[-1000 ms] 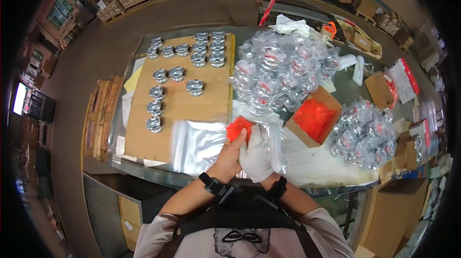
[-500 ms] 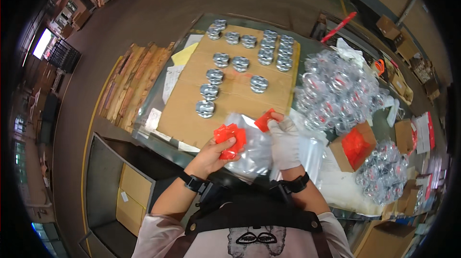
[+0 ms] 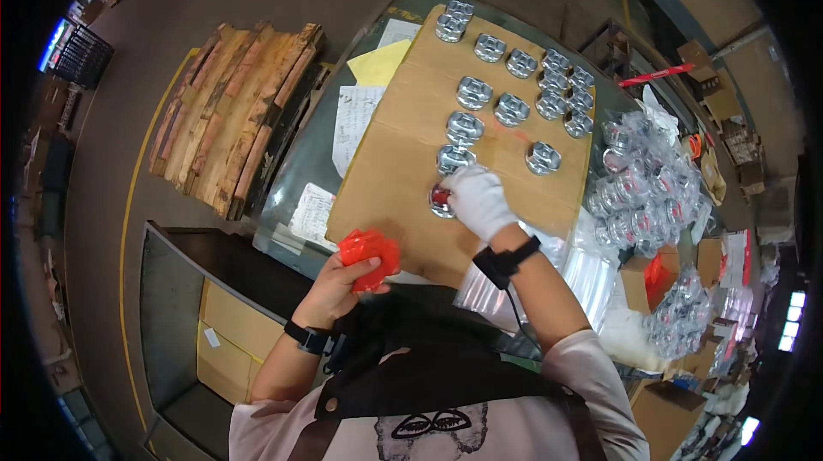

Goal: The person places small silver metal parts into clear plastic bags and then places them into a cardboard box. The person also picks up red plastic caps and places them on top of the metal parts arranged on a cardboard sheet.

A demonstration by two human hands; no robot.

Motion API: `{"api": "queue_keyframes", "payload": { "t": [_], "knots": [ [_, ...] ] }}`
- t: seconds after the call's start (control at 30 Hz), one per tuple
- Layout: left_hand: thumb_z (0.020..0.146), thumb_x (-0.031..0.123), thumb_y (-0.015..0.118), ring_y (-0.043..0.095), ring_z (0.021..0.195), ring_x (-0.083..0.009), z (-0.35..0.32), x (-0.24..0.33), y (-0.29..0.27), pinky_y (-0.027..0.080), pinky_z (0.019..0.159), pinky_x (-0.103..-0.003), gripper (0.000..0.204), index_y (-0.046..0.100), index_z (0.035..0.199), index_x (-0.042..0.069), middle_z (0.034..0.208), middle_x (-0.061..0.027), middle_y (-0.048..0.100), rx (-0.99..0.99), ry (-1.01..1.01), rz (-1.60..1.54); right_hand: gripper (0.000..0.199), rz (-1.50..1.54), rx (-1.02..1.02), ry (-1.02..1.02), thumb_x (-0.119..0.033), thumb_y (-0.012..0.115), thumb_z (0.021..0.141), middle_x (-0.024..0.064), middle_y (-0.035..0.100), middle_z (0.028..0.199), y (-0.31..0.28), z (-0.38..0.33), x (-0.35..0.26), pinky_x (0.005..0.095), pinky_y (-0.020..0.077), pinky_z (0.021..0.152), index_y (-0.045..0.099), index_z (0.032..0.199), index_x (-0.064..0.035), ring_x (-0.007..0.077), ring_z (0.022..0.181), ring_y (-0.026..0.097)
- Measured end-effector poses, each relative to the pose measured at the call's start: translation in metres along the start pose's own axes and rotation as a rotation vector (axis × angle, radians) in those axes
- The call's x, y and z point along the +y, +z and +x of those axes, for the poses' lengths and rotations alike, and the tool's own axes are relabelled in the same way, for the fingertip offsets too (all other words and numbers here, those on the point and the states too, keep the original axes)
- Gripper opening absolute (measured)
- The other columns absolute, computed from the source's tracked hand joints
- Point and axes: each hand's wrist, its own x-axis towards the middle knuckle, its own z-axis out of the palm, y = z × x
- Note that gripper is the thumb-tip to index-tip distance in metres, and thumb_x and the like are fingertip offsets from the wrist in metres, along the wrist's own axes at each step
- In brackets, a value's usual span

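Observation:
My bare left hand (image 3: pixel 328 291) grips a small stack of red plastic packets (image 3: pixel 369 253) just off the near edge of the cardboard sheet (image 3: pixel 403 229). At the nearest metal piston (image 3: pixel 442 210) is my white-gloved right hand (image 3: pixel 483 202), fingers closed on a single red packet (image 3: pixel 439 195) at the piston's top. The glove partly covers that piston. Directly behind it stands another silver piston (image 3: pixel 454 159), with one more (image 3: pixel 465 128) farther back. Several others are spread over the sheet, including a lone piston (image 3: pixel 543 158) to the right and a tight group (image 3: pixel 553 81) at the far right.
Bagged pistons (image 3: pixel 634 182) are heaped at the table's right. Clear plastic bags (image 3: pixel 506 289) lie by my right forearm. A carton of red packets (image 3: pixel 639 281) stands near them. Papers (image 3: pixel 353 122) edge the left side; wooden planks (image 3: pixel 231 118) and a metal bin (image 3: pixel 176 324) are beyond.
My right hand has moved forward and left with a red packet, from above the plastic bags to the nearest piston. My left hand, still holding its stack, has shifted left. The view has turned.

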Motion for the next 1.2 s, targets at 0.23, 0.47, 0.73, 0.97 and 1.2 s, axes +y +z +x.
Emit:
{"api": "queue_keyframes", "payload": {
  "t": [0.23, 0.47, 0.73, 0.97, 1.2],
  "knots": [
    [0.086, 0.01, 0.071, 0.065, 0.093, -0.0129, 0.044, 0.032, 0.031, 0.054, 0.067, -0.024, 0.048, 0.052, 0.13, 0.008, 0.106, -0.0032, 0.066, -0.225, -0.022, 0.26, 0.031, 1.198, -0.174, 0.318, -0.014, 0.072, 0.078, 0.013, 0.068, 0.099, -0.045, -0.046, -0.045, 0.0298, 0.0521, 0.077, 0.067, 0.104, 0.0006, 0.0186, 0.086, 0.065],
    [0.084, -0.001, 0.07, 0.061, 0.106, -0.0148, 0.078, 0.02, 0.029, 0.054, 0.085, -0.03, 0.055, 0.048, 0.134, 0.004, 0.119, -0.0075, 0.062, -0.492, -0.144, 0.204, 0.022, 1.437, -0.264, 0.702, -0.013, 0.07, 0.084, 0.0073, 0.068, 0.091, -0.038, -0.064, -0.055, 0.0307, 0.0535, 0.07, 0.067, 0.101, 0.0013, 0.0149, 0.077, 0.065],
    [0.093, 0.014, 0.063, 0.064, 0.105, -0.0241, 0.092, 0.041, 0.027, 0.06, 0.075, -0.036, 0.036, 0.052, 0.127, 0.007, 0.119, -0.0136, 0.062, -0.175, -0.24, -0.015, 0.02, 1.146, 0.049, 0.617, -0.008, 0.07, 0.083, 0.0148, 0.067, 0.091, -0.005, -0.051, -0.025, 0.0325, 0.0523, 0.066, 0.068, 0.1, 0.0023, 0.0251, 0.074, 0.065],
    [0.092, 0.013, 0.064, 0.065, 0.103, -0.0253, 0.11, 0.055, 0.011, 0.059, 0.07, -0.034, 0.035, 0.053, 0.125, 0.007, 0.114, -0.0139, 0.064, -0.017, -0.191, 0.076, 0.015, 0.317, 0.43, 0.281, -0.009, 0.073, 0.076, 0.0088, 0.065, 0.089, -0.034, 0.01, 0.018, 0.0335, 0.0537, 0.067, 0.068, 0.09, -0.0083, 0.026, 0.078, 0.065],
    [0.089, 0.006, 0.066, 0.063, 0.106, -0.0263, 0.132, 0.074, 0.021, 0.058, 0.076, -0.037, 0.048, 0.044, 0.132, 0.006, 0.124, -0.0125, 0.057, -0.15, -0.19, -0.102, 0.032, 0.204, 0.333, 0.126, -0.01, 0.076, 0.068, 0.0106, 0.063, 0.098, -0.023, 0.053, 0.03, 0.0371, 0.0525, 0.074, 0.068, 0.098, -0.008, 0.0286, 0.085, 0.062]
  ]
}}
